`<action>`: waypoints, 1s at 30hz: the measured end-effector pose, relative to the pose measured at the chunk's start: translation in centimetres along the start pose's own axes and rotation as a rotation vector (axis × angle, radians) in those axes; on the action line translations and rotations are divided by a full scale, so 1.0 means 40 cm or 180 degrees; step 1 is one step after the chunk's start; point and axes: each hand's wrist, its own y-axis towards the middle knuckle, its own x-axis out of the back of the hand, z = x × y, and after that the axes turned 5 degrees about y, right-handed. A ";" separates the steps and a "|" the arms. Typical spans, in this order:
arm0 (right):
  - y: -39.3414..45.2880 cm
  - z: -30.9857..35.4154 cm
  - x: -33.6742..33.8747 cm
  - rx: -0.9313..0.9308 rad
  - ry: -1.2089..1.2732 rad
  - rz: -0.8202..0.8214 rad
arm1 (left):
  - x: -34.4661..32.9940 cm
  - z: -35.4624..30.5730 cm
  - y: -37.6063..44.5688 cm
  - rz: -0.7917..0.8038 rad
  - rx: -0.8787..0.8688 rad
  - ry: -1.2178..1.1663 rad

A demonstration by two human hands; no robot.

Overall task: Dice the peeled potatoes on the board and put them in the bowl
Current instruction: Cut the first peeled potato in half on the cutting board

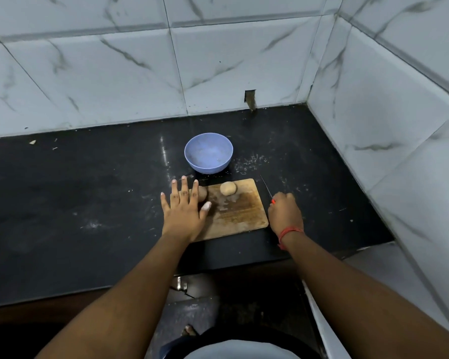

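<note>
A wooden cutting board [240,216] lies on the black counter. Two peeled potatoes sit at its far edge: one pale potato [228,188] near the middle, and a darker potato [202,194] at the left, partly hidden by my fingers. My left hand [184,207] hovers with fingers spread straight over the board's left end, beside that potato. My right hand [285,212] is curled round the red handle of a knife [266,188] just right of the board, its thin blade pointing away. An empty blue bowl [208,156] stands just behind the board.
The black counter [88,190] runs left, with white specks and crumbs on it. Marble-tiled walls close in behind and on the right [373,112]. The counter's front edge lies below my forearms.
</note>
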 end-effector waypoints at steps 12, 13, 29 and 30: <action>-0.055 0.126 0.004 0.0051 0.1761 0.0627 | 0.003 0.071 0.013 0.0291 -0.0121 -0.0474; -0.062 0.136 0.001 0.0087 0.1780 0.0694 | 0.001 0.074 0.017 0.0310 -0.0135 -0.0570; -0.098 0.213 -0.043 -0.0216 0.2249 0.1254 | -0.007 0.074 0.087 0.0114 -0.0460 -0.0801; -0.098 0.213 -0.044 -0.0226 0.2269 0.1283 | -0.010 0.077 0.091 0.0079 -0.0519 -0.0831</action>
